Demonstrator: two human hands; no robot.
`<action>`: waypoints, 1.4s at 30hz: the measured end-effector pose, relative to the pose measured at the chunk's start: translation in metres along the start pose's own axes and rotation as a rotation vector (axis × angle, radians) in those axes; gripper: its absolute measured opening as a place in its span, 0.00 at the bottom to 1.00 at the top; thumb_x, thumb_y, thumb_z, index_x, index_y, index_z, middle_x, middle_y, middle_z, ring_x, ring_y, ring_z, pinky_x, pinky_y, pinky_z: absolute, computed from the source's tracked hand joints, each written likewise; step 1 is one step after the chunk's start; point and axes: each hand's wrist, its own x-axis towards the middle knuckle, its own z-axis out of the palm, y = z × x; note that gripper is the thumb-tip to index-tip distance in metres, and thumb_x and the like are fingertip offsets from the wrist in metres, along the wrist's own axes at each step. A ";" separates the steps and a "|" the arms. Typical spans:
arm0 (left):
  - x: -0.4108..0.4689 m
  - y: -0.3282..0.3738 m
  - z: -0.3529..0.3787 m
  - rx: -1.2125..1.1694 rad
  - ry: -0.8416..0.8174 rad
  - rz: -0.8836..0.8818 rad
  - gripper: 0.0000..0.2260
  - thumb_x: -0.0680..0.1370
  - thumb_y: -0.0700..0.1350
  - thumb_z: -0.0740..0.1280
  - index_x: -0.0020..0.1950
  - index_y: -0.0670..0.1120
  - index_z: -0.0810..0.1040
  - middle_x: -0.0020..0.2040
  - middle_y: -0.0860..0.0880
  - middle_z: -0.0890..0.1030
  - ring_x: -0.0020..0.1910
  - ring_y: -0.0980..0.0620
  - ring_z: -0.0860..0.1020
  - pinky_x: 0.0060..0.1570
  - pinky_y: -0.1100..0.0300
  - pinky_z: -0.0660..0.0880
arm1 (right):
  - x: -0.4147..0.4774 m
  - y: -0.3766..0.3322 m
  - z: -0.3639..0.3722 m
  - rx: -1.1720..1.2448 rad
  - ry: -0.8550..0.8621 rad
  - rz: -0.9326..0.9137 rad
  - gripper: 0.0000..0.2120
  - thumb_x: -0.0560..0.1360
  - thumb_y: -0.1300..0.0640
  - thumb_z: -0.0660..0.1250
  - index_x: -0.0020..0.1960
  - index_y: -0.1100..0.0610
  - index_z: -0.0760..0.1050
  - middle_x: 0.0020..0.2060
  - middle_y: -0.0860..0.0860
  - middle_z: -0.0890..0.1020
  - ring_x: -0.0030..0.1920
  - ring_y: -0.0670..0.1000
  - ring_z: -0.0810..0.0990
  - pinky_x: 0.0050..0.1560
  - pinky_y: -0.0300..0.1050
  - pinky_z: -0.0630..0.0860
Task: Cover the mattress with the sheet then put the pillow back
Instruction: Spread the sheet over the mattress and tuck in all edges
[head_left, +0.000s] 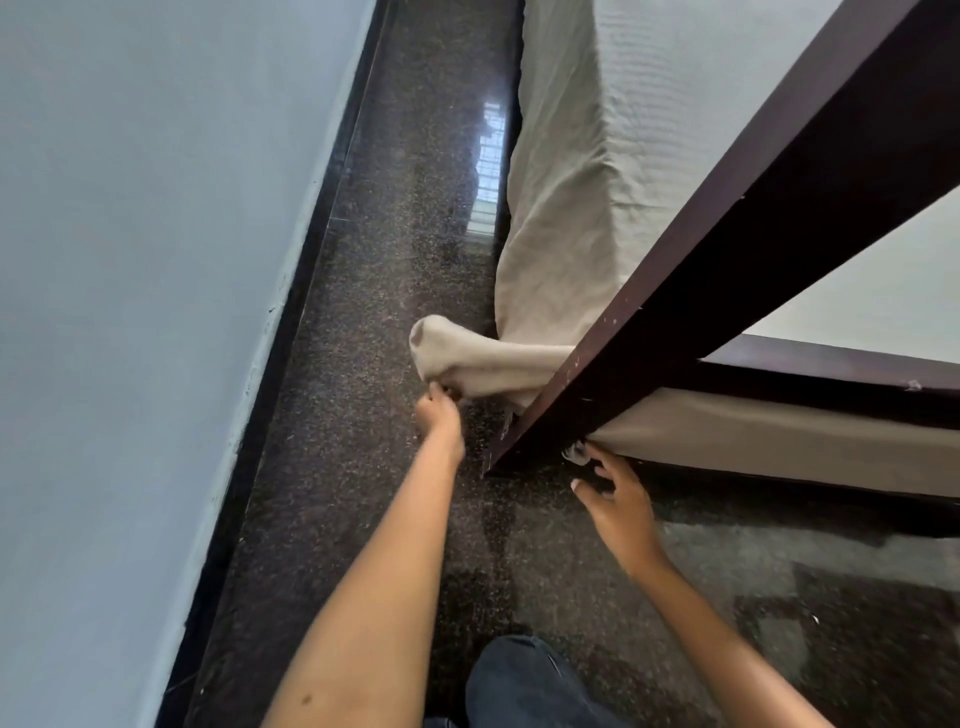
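Head view, left hand pinching sheet, right hand beside bedpost

The bedpost hides part of the sheet behind it; beside its foot, whether the right hand grips the pale scrap there is unclear.

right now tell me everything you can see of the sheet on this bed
The sheet is beige, wrinkled cloth. It hangs in folds on both sides of the dark wooden bedpost, passing behind it. One bunched end is pulled out sideways above the speckled floor, pinched by the left hand. The right hand reaches the sheet's lower edge beside the post; whether it grips cannot be told.
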 end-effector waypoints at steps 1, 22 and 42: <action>-0.016 -0.008 -0.001 0.012 -0.067 -0.093 0.14 0.83 0.49 0.53 0.52 0.43 0.75 0.50 0.43 0.81 0.42 0.46 0.79 0.35 0.56 0.76 | 0.000 0.000 0.002 0.023 -0.013 0.012 0.24 0.74 0.66 0.68 0.69 0.55 0.70 0.65 0.53 0.73 0.66 0.53 0.71 0.65 0.52 0.70; 0.029 0.112 -0.098 0.170 0.506 0.321 0.15 0.80 0.39 0.55 0.62 0.38 0.76 0.62 0.41 0.77 0.61 0.45 0.76 0.58 0.57 0.70 | -0.004 0.006 0.014 0.519 0.082 0.363 0.19 0.77 0.71 0.59 0.64 0.59 0.73 0.62 0.53 0.76 0.55 0.49 0.75 0.45 0.40 0.73; -0.038 0.018 -0.016 0.844 0.020 0.938 0.13 0.77 0.39 0.60 0.56 0.48 0.80 0.54 0.49 0.82 0.53 0.46 0.79 0.56 0.51 0.71 | 0.004 -0.002 -0.001 0.297 0.246 0.079 0.08 0.78 0.68 0.60 0.50 0.62 0.77 0.42 0.53 0.80 0.40 0.47 0.79 0.43 0.41 0.76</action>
